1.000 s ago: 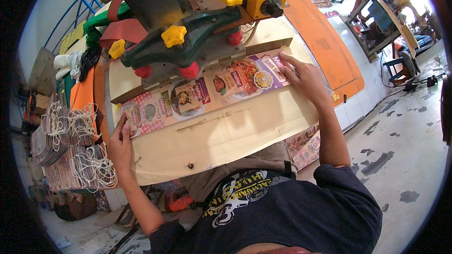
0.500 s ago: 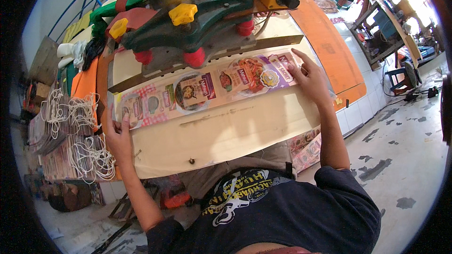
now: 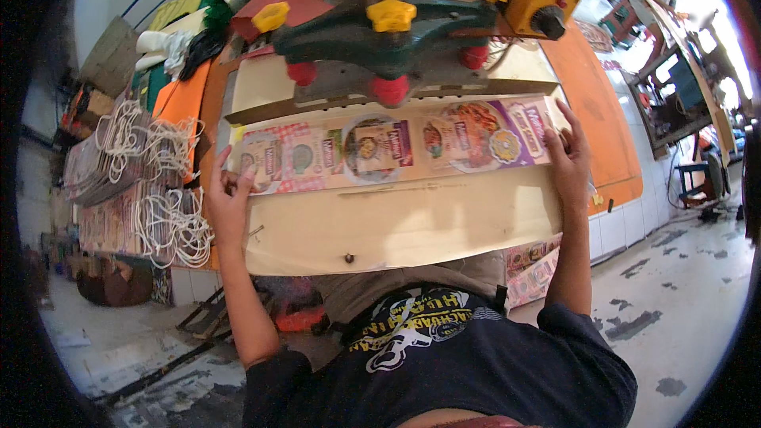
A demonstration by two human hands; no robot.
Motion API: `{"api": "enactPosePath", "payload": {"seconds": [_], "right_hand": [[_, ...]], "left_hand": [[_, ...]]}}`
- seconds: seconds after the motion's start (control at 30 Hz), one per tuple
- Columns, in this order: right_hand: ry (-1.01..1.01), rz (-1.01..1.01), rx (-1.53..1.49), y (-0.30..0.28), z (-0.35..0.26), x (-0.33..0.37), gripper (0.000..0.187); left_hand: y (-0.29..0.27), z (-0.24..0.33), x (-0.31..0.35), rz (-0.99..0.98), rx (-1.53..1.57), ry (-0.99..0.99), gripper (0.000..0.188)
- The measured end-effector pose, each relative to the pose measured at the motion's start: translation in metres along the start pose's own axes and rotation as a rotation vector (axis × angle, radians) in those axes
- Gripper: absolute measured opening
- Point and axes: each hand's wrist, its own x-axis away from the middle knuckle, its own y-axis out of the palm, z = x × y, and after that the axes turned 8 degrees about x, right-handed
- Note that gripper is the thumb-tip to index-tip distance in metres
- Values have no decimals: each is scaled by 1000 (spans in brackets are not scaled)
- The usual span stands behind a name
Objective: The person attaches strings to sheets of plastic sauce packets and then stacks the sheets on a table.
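A long printed plastic strip (image 3: pixel 317 157), with pictures of food dishes and a pink checked pattern, lies flat across a cream work surface (image 3: pixel 412 226). Its far edge runs along a metal bar (image 3: pixel 277 111) under a dark green press (image 3: pixel 333 36). My left hand (image 3: pixel 230 202) pinches the strip's left end, thumb on top and fingers bent. At the opposite end, my right hand (image 3: pixel 568 162) grips the edge between thumb and fingers, its index finger stretched toward the end of the bar. Undersides of both grips are hidden.
Yellow knobs (image 3: pixel 391 15) and red rubber feet (image 3: pixel 390 90) sit on the press, beside a yellow control box (image 3: pixel 541 1). Stacked printed sheets with white cords (image 3: pixel 170 226) stand at left. An orange tabletop (image 3: pixel 602 135) extends right. More printed sheets (image 3: pixel 533 273) lie below the near edge.
The whole view has shifted, so the press and strip appear farther right and more level. My right thumb has drawn back to the strip's right edge. Both hands stay at the ends.
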Motion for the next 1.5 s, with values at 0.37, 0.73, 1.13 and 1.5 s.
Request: {"api": "enactPosePath", "payload": {"seconds": [0.37, 0.73, 1.13, 1.5], "right_hand": [[-182, 42, 30, -38, 29, 4, 51], [-439, 420, 831, -74, -10, -7, 33], [-1075, -234, 531, 65, -167, 30, 36], [-1370, -409, 564, 105, -214, 28, 28]], "left_hand": [[-16, 20, 25, -184, 643, -408, 50], [48, 74, 71, -214, 1113, -307, 37], [91, 116, 96, -404, 1130, -201, 34], [94, 126, 107, -442, 1028, -116, 35]]}}
